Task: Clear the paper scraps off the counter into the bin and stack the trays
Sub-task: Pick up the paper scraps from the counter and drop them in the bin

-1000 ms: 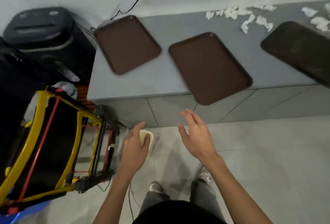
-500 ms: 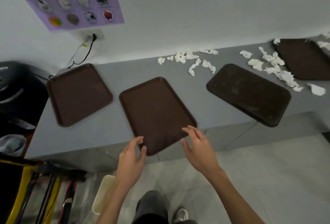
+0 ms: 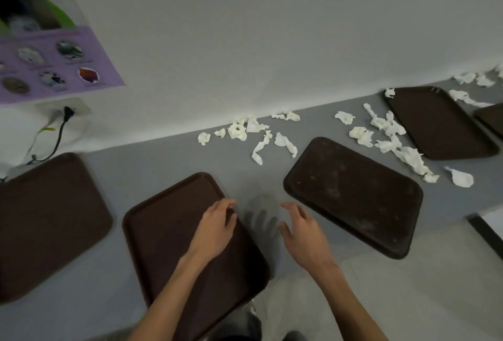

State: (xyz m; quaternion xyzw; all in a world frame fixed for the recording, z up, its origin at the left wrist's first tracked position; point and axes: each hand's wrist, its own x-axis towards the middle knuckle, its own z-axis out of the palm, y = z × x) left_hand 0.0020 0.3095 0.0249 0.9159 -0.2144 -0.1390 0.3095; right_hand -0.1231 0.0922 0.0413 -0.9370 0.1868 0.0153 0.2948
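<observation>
Several brown trays lie on the grey counter [image 3: 174, 155]. My left hand [image 3: 216, 227] hovers over the right edge of the middle tray [image 3: 166, 231], fingers loosely curled, holding nothing. My right hand [image 3: 300, 229] is open above the bare counter between that tray and the dusty tray [image 3: 353, 193] to its right. A third tray [image 3: 46, 221] lies at the far left, another tray [image 3: 438, 123] at the back right. White paper scraps [image 3: 255, 134] are strewn along the wall, and more scraps [image 3: 394, 139] lie between the two right-hand trays. The bin is out of view.
A purple poster [image 3: 54, 65] hangs on the wall at the left above a socket with a black plug [image 3: 68, 112]. The edge of a further tray [image 3: 492, 120] shows at the far right. The counter's front edge runs near my forearms.
The view has swung up from the floor and bin to the counter. Both hands have risen and reached forward over the counter, the left now over the middle tray.
</observation>
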